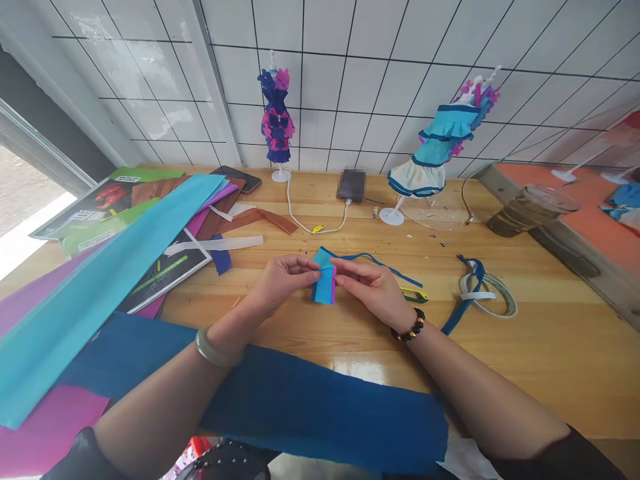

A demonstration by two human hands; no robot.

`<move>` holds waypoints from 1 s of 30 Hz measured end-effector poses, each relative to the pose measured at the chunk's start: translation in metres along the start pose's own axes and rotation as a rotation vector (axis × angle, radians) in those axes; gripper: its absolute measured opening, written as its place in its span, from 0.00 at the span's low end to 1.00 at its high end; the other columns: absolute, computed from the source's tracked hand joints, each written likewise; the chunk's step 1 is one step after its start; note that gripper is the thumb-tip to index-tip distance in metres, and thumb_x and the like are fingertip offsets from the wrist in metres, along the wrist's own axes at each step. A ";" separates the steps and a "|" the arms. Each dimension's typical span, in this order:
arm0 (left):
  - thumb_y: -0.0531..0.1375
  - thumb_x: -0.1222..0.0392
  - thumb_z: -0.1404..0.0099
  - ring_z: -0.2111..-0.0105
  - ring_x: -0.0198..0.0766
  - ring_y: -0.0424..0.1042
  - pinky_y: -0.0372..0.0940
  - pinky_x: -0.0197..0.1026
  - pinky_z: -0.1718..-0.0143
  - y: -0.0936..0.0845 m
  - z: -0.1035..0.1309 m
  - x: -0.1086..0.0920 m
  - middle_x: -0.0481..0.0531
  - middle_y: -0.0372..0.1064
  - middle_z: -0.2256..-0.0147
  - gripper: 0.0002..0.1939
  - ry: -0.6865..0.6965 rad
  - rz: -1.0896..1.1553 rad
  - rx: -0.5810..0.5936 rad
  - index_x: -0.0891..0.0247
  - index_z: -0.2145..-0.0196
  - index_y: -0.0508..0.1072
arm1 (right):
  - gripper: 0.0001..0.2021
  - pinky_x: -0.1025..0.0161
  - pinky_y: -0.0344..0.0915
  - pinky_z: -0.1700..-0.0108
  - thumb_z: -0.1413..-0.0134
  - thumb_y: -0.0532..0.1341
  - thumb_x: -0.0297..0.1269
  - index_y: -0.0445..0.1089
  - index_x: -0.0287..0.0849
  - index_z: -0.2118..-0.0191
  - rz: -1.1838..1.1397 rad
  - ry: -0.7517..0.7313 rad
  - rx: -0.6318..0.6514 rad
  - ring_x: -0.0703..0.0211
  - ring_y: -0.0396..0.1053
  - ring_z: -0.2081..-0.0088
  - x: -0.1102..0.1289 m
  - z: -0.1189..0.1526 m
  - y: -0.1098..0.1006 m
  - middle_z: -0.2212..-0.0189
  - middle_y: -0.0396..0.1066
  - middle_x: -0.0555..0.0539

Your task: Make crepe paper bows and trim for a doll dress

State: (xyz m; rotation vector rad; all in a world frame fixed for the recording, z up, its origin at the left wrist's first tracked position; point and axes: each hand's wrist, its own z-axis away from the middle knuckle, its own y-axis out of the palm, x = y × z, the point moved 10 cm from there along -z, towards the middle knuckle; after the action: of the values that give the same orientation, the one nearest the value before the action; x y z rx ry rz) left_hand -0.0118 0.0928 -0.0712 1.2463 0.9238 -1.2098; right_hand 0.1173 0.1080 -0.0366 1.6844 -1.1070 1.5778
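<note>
A small folded piece of light blue paper (324, 288), with a purple edge on its right and dark blue on its left, is between my two hands. My left hand (287, 280) pinches its left side, fingers closed. On the right side, my right hand (373, 287) grips it between thumb and fingertips. A thin dark blue strip (373, 256) runs from the top of the piece to the right. Just beyond my right hand lies a yellow-green cutter (414, 295), partly hidden. A long dark blue sheet (320, 400) lies under my left forearm.
Coloured paper sheets (115, 267) and magazines pile up at the left. Tape rolls (500, 297) lie right. Two small dressed stands (279, 127), (434, 150) are by the tiled wall, with a power bank (351, 185) between them. A lidded cup (525, 210) is at the back right.
</note>
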 end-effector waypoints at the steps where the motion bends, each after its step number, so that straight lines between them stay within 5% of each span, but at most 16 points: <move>1: 0.66 0.58 0.51 0.67 0.39 0.73 0.66 0.43 0.61 0.000 0.000 0.000 0.54 0.75 0.67 0.14 0.001 0.010 -0.001 0.67 0.67 0.74 | 0.17 0.55 0.67 0.52 0.51 0.62 0.38 0.70 0.49 0.53 -0.012 -0.004 0.007 0.57 0.71 0.60 0.001 0.000 0.001 0.61 0.74 0.50; 6: 0.66 0.58 0.52 0.68 0.39 0.73 0.67 0.43 0.62 -0.001 0.000 -0.002 0.53 0.75 0.69 0.14 0.010 0.032 -0.021 0.67 0.68 0.74 | 0.20 0.54 0.67 0.54 0.49 0.60 0.40 0.65 0.50 0.48 -0.013 -0.011 0.004 0.58 0.72 0.62 0.003 0.000 0.002 0.64 0.74 0.51; 16: 0.65 0.58 0.50 0.66 0.42 0.74 0.66 0.45 0.59 0.004 0.001 -0.004 0.53 0.75 0.69 0.13 0.011 0.008 0.001 0.68 0.68 0.73 | 0.06 0.60 0.69 0.63 0.51 0.61 0.36 0.73 0.44 0.66 0.262 -0.113 -0.135 0.59 0.72 0.68 0.015 0.002 -0.009 0.71 0.74 0.47; 30: 0.65 0.57 0.50 0.66 0.42 0.74 0.66 0.46 0.58 0.007 0.002 -0.004 0.53 0.75 0.69 0.13 0.019 0.038 0.032 0.67 0.68 0.73 | 0.06 0.60 0.69 0.61 0.51 0.60 0.35 0.74 0.44 0.67 0.284 -0.136 -0.127 0.58 0.71 0.65 0.017 0.002 -0.009 0.69 0.74 0.47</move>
State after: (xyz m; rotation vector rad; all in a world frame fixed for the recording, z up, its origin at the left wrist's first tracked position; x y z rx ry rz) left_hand -0.0062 0.0912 -0.0654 1.2969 0.8941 -1.1887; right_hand 0.1252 0.1080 -0.0187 1.6248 -1.5402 1.5383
